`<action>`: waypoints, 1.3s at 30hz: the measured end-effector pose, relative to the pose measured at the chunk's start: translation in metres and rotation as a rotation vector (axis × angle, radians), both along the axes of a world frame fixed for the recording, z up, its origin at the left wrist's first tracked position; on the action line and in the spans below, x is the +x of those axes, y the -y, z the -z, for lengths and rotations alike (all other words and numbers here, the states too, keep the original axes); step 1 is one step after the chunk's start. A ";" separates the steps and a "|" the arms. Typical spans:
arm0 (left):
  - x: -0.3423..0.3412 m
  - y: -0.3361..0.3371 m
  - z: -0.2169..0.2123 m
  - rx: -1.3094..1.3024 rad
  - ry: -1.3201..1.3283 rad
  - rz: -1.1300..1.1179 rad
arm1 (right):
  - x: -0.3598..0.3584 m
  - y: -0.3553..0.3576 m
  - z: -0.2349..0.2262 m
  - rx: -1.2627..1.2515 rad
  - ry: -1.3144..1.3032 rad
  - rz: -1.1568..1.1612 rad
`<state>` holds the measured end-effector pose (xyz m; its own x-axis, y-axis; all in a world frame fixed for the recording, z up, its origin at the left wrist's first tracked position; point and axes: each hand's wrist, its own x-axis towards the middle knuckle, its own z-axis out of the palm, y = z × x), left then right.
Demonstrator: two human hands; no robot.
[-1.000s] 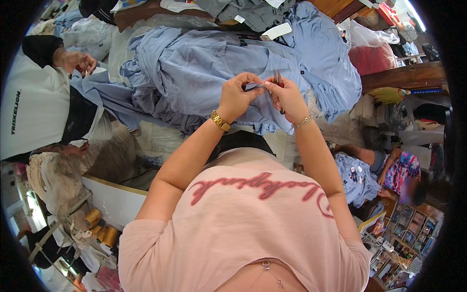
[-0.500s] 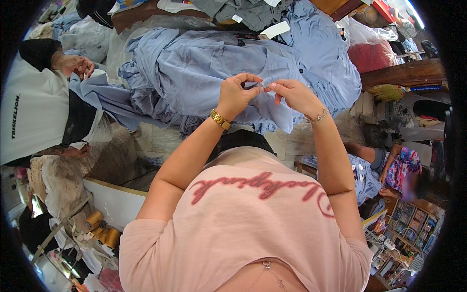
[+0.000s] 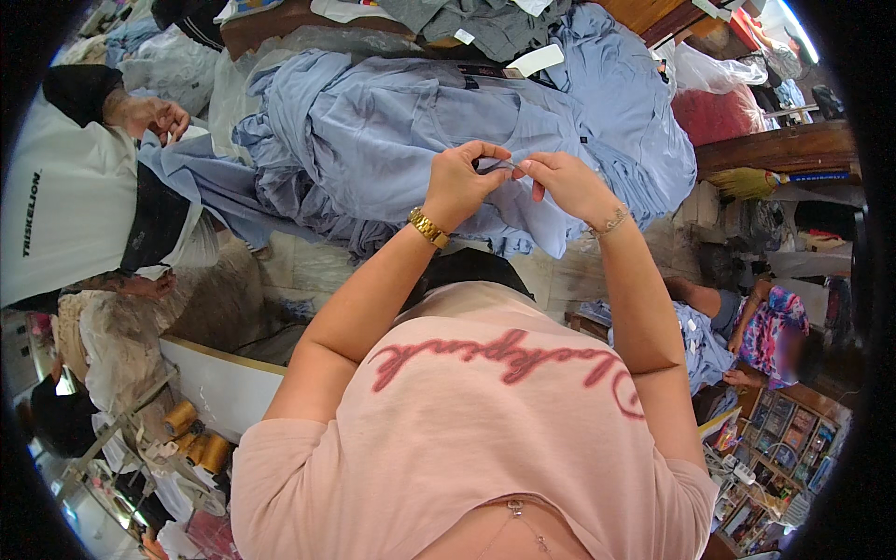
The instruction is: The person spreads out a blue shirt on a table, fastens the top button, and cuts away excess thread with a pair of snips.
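Clock centre: where the fingertips nearly meet, over the bunched cloth.
Left hand [image 3: 464,177]: at 9 o'clock, thumb and forefinger nipped on an edge of the light blue flap [image 3: 541,219].
Right hand [image 3: 565,187]: at 3 o'clock, forefinger and thumb drawn together, seemingly on that same edge; the held bit is too small to be sure.
Flap: between the hands at its top, hanging toward 5 o'clock.
Light blue heap [image 3: 401,117]: from 10 to 2 o'clock, loose and crumpled; a white tag [image 3: 537,61] lies on it at 12.
Done: an edge is raised and pinched, by my judgement.
Left: the pinched spot looks mid-handling, and most of the heap lies unarranged.
Co-worker's hand [image 3: 154,117]: 9 o'clock, well apart.
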<state>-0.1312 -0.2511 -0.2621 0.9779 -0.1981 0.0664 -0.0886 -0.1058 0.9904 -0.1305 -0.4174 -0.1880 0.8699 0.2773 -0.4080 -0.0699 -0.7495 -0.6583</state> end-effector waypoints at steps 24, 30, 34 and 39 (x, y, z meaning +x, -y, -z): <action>-0.001 0.009 0.012 0.266 0.179 -0.095 | 0.019 -0.002 0.036 -0.246 0.068 -0.055; 0.001 0.005 0.015 0.100 0.129 -0.080 | 0.008 -0.002 0.035 0.010 -0.055 0.130; 0.000 0.005 0.014 0.080 0.117 -0.072 | 0.006 -0.001 0.026 0.002 -0.123 0.153; 0.000 0.007 0.017 0.190 0.215 -0.056 | 0.008 -0.007 0.017 -0.130 -0.198 0.143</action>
